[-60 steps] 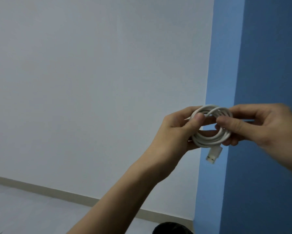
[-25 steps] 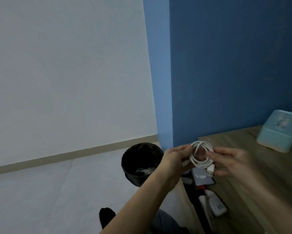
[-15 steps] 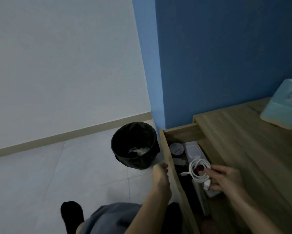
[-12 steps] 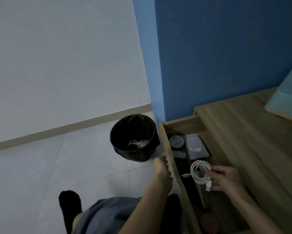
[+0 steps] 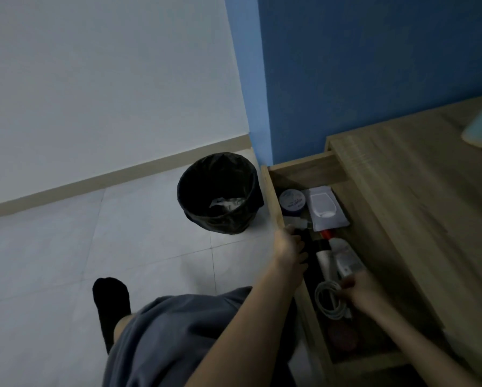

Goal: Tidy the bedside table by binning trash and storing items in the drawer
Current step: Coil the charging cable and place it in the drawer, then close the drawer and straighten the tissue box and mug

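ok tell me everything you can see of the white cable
The white cable is a thin, smooth, plastic-looking cord wound into a loose oval coil. It is down inside the open drawer, and the right hand holds its right edge. Whether it rests on the drawer bottom yet cannot be told; the view is blurred.

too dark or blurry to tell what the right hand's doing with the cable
Head view: dim, the drawer interior shadowed; motion blur smears the right hand at the white cable, so its grip cannot be told; the bin reads sharper.
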The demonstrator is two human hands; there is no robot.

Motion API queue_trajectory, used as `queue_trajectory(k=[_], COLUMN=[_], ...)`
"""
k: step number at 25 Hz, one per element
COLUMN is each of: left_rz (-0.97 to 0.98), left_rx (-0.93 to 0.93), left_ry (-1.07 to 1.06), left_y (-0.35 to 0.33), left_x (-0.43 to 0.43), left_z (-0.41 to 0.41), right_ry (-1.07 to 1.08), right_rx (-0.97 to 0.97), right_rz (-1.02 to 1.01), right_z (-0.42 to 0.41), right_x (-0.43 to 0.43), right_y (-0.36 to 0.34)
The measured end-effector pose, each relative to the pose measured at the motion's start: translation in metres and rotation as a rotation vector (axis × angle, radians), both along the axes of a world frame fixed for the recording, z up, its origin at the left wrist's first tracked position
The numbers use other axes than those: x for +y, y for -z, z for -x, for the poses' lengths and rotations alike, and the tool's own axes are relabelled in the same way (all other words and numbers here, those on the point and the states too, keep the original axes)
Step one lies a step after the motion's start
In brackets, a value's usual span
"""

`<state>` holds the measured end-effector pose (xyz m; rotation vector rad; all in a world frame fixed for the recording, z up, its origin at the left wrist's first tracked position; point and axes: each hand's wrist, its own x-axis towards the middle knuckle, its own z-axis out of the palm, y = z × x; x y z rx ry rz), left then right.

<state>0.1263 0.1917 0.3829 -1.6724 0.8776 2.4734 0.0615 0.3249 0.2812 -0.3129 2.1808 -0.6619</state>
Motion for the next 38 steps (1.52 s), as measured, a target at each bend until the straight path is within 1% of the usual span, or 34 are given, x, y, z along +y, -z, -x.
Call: queue_trajectory(k=[5,7,8,9,10,11,13,14,15,17,19,21,23,29,34,38], left_rz=[0.076,0.105,0.124,0.157,0.202,0.272,0.366,0.357,0.311,0.190,0.184,0.191,0.185,0.171,0.158,0.157], left_rx=[-0.072,-0.076,-0.093,-0.119,-0.154,-0.205,-0.278,-0.266,-0.241,-0.119,-0.068,-0.049,-0.045,-0.015,0.011,0.005], left_ry=[-0.051,-0.061,-0.066,-0.091,-0.129,-0.153,-0.157,-0.129,-0.080,-0.007,-0.009,-0.037,-0.043,-0.023,0.032,0.073], left_y=[-0.005,-0.007,-0.008,-0.007,-0.005,-0.003,-0.006,-0.011,-0.018,-0.029,-0.033,-0.032,-0.035,-0.039,-0.028,-0.019], left_x=[-0.002,0.002,0.003,0.003,0.000,-0.003,-0.005,-0.002,0.004,0.017,0.023,0.028,0.033,0.061,0.083,0.101], left_z=[-0.002,-0.003,-0.004,-0.005,-0.007,-0.009,-0.013,-0.013,-0.013,-0.009,-0.004,0.000,0.006,0.035,0.065,0.086], right_ry=[-0.031,-0.036,-0.059,-0.113,-0.178,-0.226,-0.256,-0.232,-0.191,-0.116,-0.121,-0.192,-0.223,-0.167,-0.160,-0.140], right_rx=[0.060,0.027,0.019,0.051,0.126,0.232,0.478,0.604,0.715,0.838,0.861,0.896,0.940,0.987,0.961,0.960], right_rz=[-0.006,0.003,0.002,-0.005,0.005,0.055,0.280,0.370,0.409,0.348,0.233,0.097,0.049,0.117,0.183,0.191], right_z=[-0.004,-0.007,-0.010,-0.013,-0.016,-0.019,-0.018,-0.012,-0.001,0.029,0.051,0.062,0.063,0.065,0.069,0.072], right_x=[0.000,0.002,0.003,0.005,0.007,0.010,0.021,0.029,0.038,0.060,0.077,0.089,0.093,0.091,0.092,0.090], right_y=[0.003,-0.005,-0.010,-0.017,-0.027,-0.039,-0.069,-0.082,-0.090,-0.093,-0.079,-0.061,-0.049,-0.048,-0.047,-0.047])
